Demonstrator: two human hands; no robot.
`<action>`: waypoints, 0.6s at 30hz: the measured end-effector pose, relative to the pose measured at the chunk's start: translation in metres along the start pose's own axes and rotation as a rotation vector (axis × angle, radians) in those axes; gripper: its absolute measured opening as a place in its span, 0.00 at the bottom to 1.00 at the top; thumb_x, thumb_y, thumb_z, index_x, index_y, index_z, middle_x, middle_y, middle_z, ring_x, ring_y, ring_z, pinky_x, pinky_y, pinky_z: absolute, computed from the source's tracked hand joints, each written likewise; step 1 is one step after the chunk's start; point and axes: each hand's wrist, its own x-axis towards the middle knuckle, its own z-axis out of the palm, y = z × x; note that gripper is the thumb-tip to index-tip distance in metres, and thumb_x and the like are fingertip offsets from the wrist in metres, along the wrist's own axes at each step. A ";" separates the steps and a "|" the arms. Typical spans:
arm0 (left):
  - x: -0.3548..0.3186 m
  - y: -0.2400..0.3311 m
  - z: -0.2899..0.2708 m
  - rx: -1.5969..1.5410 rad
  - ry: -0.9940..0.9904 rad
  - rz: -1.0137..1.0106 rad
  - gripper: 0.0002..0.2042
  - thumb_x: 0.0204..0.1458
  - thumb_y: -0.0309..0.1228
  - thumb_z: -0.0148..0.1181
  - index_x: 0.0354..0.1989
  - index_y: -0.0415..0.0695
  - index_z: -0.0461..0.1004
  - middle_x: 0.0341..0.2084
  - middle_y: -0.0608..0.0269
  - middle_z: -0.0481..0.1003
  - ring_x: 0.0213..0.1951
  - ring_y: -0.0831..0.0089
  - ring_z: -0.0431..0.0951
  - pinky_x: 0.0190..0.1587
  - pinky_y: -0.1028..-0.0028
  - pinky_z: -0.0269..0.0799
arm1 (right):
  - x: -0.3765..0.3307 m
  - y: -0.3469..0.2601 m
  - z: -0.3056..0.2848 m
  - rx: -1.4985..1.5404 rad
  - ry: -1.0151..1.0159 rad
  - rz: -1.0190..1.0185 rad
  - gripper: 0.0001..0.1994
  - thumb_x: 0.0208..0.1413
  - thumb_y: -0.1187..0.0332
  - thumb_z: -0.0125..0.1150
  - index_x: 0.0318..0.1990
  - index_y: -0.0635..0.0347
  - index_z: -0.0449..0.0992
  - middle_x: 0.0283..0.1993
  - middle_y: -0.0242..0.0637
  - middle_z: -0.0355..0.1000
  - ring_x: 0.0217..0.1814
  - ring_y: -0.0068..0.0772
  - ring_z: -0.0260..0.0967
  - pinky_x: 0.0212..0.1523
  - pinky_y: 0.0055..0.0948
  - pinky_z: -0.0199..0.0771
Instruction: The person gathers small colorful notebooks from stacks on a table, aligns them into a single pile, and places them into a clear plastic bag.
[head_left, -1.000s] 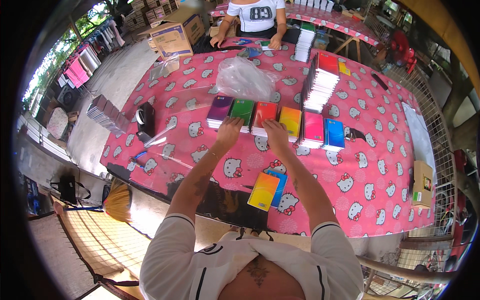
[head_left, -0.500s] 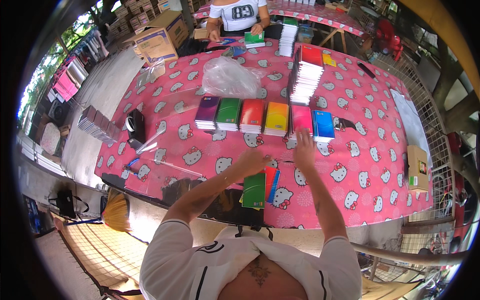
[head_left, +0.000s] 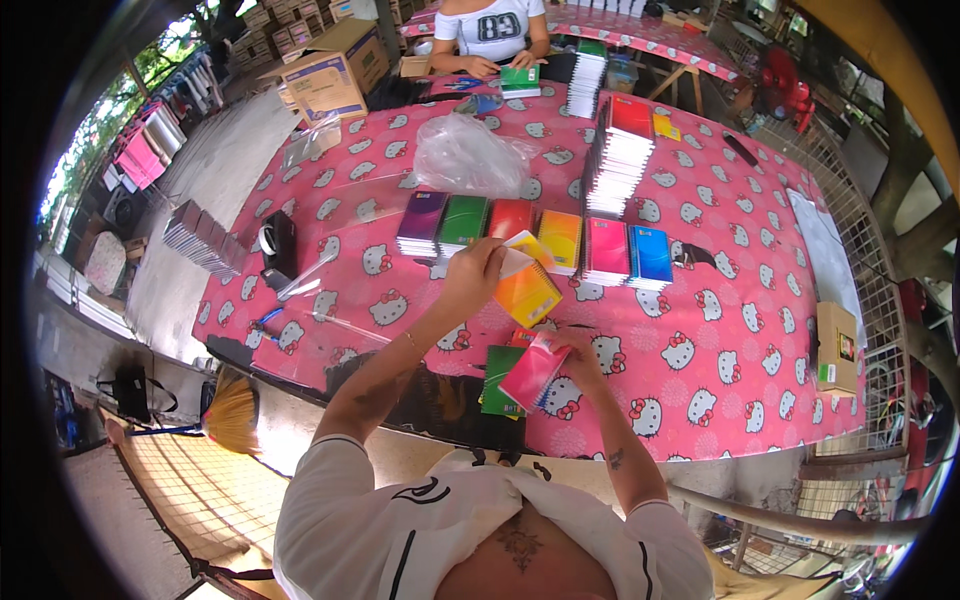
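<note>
Under a roof, half open to daylight, a broad worktop point(head_left: 700, 425) dressed in pink cartoon-print sheeting. Across its middle, a row of short notebook stacks, one cover colour to each: purple stack point(head_left: 422, 210), green stack point(head_left: 464, 217), red stack point(head_left: 512, 217), yellow stack point(head_left: 561, 236), pink stack point(head_left: 606, 243), blue stack point(head_left: 650, 250). Set side by side, covers up, probably to keep the colours apart and all within reach. Behind the row, a taller pile point(head_left: 617, 160) topped with red, perhaps set back to leave the front free. To its left, a crumpled clear bag point(head_left: 470, 155), seemingly out of the way there.

In the left hand point(head_left: 474, 272), a yellow-orange notebook point(head_left: 530, 298), gripped at its left side and tilted up off the worktop, before the red and yellow stacks. White and more yellow at its top; impossible to tell whether one notebook or two. In the right hand point(head_left: 578, 352), closed on one edge, a pink notebook point(head_left: 533, 372), slanted over a green notebook point(head_left: 494, 378) with a bit of red notebook point(head_left: 522, 337) showing behind. Held by the edge, apparently to leave most of the cover unobstructed. Across the worktop, a co-worker point(head_left: 490, 35) with both hands at a green-topped pad point(head_left: 520, 80).
</note>
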 end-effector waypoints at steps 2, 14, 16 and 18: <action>0.002 -0.002 -0.007 0.059 -0.002 0.040 0.05 0.58 0.23 0.55 0.40 0.35 0.74 0.30 0.46 0.77 0.31 0.47 0.78 0.34 0.59 0.74 | 0.007 -0.002 0.001 -0.035 -0.106 0.125 0.20 0.36 0.95 0.48 0.35 0.65 0.77 0.56 0.39 0.75 0.61 0.35 0.70 0.59 0.31 0.68; -0.006 -0.067 0.099 0.285 -0.266 0.413 0.13 0.47 0.23 0.57 0.43 0.43 0.75 0.42 0.58 0.75 0.45 0.57 0.77 0.45 0.62 0.76 | 0.002 -0.009 0.000 -0.601 -0.084 -0.062 0.25 0.47 0.89 0.50 0.48 0.51 0.82 0.54 0.39 0.75 0.56 0.43 0.70 0.60 0.35 0.69; 0.004 -0.033 0.088 0.226 -0.164 0.414 0.13 0.47 0.23 0.57 0.43 0.43 0.75 0.43 0.58 0.75 0.46 0.56 0.77 0.46 0.62 0.76 | -0.005 0.001 -0.018 -0.555 0.110 0.011 0.24 0.49 0.88 0.50 0.49 0.53 0.81 0.53 0.40 0.75 0.52 0.41 0.73 0.56 0.33 0.72; -0.007 0.001 0.049 0.188 -0.135 0.407 0.14 0.46 0.23 0.58 0.43 0.43 0.76 0.45 0.58 0.76 0.48 0.55 0.76 0.48 0.61 0.76 | -0.008 -0.005 -0.037 -0.543 0.237 0.037 0.22 0.52 0.86 0.51 0.51 0.56 0.80 0.56 0.42 0.75 0.51 0.39 0.75 0.53 0.31 0.74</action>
